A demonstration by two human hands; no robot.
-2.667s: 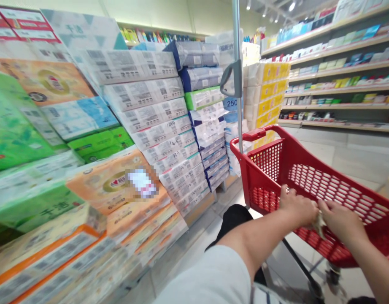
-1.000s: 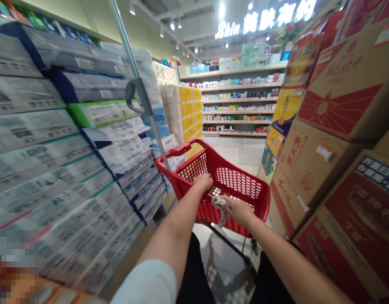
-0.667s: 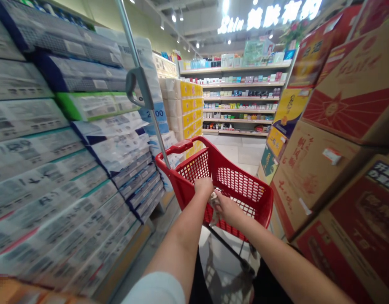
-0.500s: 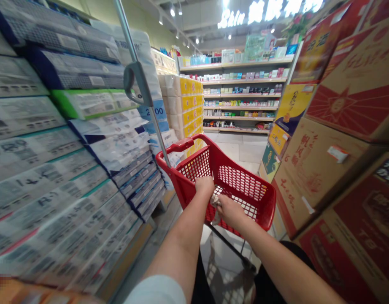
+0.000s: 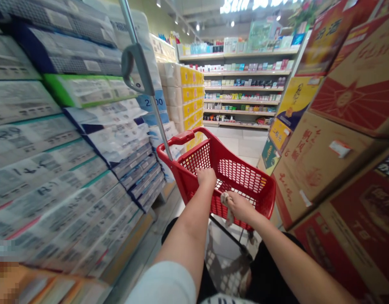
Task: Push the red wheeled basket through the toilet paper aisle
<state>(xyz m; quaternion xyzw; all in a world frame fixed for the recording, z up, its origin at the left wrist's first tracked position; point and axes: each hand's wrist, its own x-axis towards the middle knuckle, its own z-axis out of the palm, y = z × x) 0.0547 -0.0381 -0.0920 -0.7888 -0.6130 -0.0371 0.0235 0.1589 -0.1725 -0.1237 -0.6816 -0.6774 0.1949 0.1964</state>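
A red plastic shopping cart (image 5: 245, 177) stands before me, its perforated basket turned sideways. My left hand (image 5: 206, 176) is closed over the near side rim, close to the cart's handle end; the fingertips are partly hidden. Further right along the same rim is my right hand (image 5: 239, 203), closed around a crumpled beige cloth (image 5: 229, 214). Part of the cloth bunches above the fingers and an end hangs down outside the basket. A metal pole (image 5: 159, 120) with a grey plastic grip (image 5: 140, 69) rises from the cart's handle (image 5: 182, 137).
Stacked packs of paper goods (image 5: 55, 169) line the left side. Cardboard cartons (image 5: 317, 152) are piled close on the right. Beyond the cart, shelves (image 5: 241, 88) hold many small products. A blurred-out patch (image 5: 4, 270) lies at the lower left. My legs are behind the cart.
My right hand has slid to the right along the rim with the cloth. My left hand has shifted slightly forward on the rim. The view has tilted down a little.
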